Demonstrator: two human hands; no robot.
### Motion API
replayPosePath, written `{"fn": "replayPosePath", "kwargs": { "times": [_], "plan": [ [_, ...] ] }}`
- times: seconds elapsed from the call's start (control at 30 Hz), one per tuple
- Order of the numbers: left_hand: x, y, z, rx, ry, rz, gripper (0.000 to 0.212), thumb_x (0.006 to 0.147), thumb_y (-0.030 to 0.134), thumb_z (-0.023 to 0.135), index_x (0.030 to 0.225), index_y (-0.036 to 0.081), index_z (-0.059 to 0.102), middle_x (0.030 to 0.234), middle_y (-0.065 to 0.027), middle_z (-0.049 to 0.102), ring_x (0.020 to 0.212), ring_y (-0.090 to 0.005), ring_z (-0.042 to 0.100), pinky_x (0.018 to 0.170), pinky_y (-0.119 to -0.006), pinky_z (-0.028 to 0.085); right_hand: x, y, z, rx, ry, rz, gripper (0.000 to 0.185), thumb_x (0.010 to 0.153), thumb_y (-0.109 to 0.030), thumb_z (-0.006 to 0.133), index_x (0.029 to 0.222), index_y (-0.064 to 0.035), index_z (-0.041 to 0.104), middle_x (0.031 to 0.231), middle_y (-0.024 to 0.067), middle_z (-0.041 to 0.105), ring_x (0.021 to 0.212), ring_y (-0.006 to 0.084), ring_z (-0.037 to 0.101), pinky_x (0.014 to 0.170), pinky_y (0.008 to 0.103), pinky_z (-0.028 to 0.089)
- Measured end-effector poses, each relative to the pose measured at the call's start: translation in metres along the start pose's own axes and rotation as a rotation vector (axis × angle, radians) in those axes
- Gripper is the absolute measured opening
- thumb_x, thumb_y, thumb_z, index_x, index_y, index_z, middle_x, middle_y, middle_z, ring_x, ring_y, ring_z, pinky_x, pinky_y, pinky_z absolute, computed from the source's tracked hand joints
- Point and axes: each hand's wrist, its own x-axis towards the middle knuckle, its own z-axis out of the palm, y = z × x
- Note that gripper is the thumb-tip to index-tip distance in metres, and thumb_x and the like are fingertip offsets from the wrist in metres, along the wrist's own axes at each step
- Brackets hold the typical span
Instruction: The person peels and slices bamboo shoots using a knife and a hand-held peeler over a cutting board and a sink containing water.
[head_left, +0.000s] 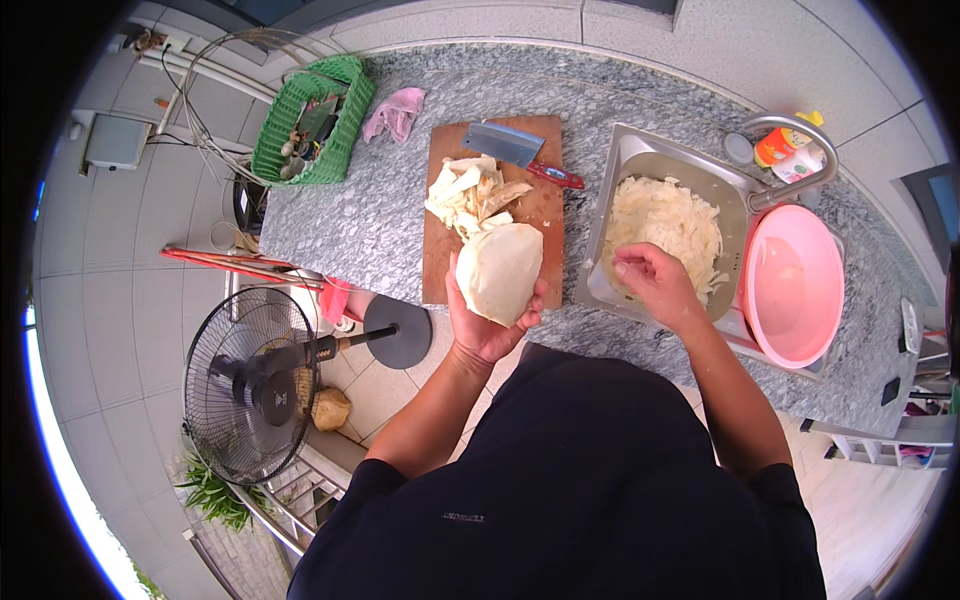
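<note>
My left hand (480, 341) cups a large peeled pale root vegetable (501, 271) from beneath, over the near edge of a wooden cutting board (551, 262). Thick pale peelings and trimmings (469, 191) lie heaped on the board. Behind them rests a cleaver (504, 144) with a red handle, its end reaching past the board's right side. My right hand (660, 283) hovers above a steel sink (600, 251), fingers curled; whether anything is between the fingertips is unclear. Inside the sink is a heap of thin pale slices (667, 217), partly hidden by that hand.
A pink basin (795, 285) stands right of the slices, beside the curved faucet (814, 142). Bottles (784, 146) sit behind the faucet. On the counter's left are a green basket (349, 112) and a pink cloth (395, 114). A black fan (259, 390) occupies the floor at left.
</note>
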Motion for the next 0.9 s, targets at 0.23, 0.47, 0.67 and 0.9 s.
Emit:
{"fn": "replayPosePath", "kwargs": {
  "times": [0.23, 0.47, 0.67, 0.9],
  "plan": [
    [0.039, -0.057, 0.055, -0.082, 0.077, -0.121, 0.102, 0.087, 0.092, 0.030, 0.139, 0.009, 0.057, 0.099, -0.0262, 0.071, 0.075, -0.0365, 0.073, 0.062, -0.042, 0.064, 0.009, -0.087, 0.002, 0.350, -0.124, -0.267, 0.047, 0.099, -0.032, 0.073, 0.134, -0.0032, 0.062, 0.114, 0.0078, 0.071, 0.105, 0.0156, 0.064, 0.093, 0.0342, 0.053],
    [0.062, -0.072, 0.079, 0.907, 0.189, -0.403, 0.115, 0.087, 0.094, 0.011, 0.121, -0.003, 0.065, 0.090, -0.0232, 0.073, 0.076, -0.0299, 0.074, 0.063, -0.038, 0.062, 0.013, -0.052, -0.044, 0.760, -0.135, 0.150, 0.048, 0.105, -0.044, 0.059, 0.135, -0.0062, 0.061, 0.121, 0.0112, 0.070, 0.112, 0.0224, 0.068, 0.099, 0.0398, 0.054],
    [0.067, -0.059, 0.066, 1.840, 0.263, 0.111, 0.078, 0.083, 0.044, 0.087, 0.141, 0.000, 0.056, 0.114, -0.0164, 0.070, 0.108, -0.0255, 0.068, 0.094, -0.039, 0.057, -0.004, -0.029, -0.065, 0.910, 0.043, 0.402, 0.060, 0.102, -0.059, 0.056, 0.136, -0.0092, 0.061, 0.125, 0.0110, 0.070, 0.109, 0.0276, 0.072, 0.081, 0.0500, 0.063],
    [0.117, -0.103, 0.070, 1.554, 0.001, 0.088, 0.115, 0.078, 0.042, 0.091, 0.161, 0.002, 0.022, 0.146, -0.0204, 0.048, 0.138, -0.0284, 0.048, 0.112, -0.040, 0.045, 0.000, -0.008, -0.065, 0.926, 0.113, 0.498, 0.064, 0.102, -0.060, 0.054, 0.137, -0.0071, 0.060, 0.123, 0.0127, 0.070, 0.106, 0.0287, 0.073, 0.078, 0.0498, 0.065]
  ]
}}
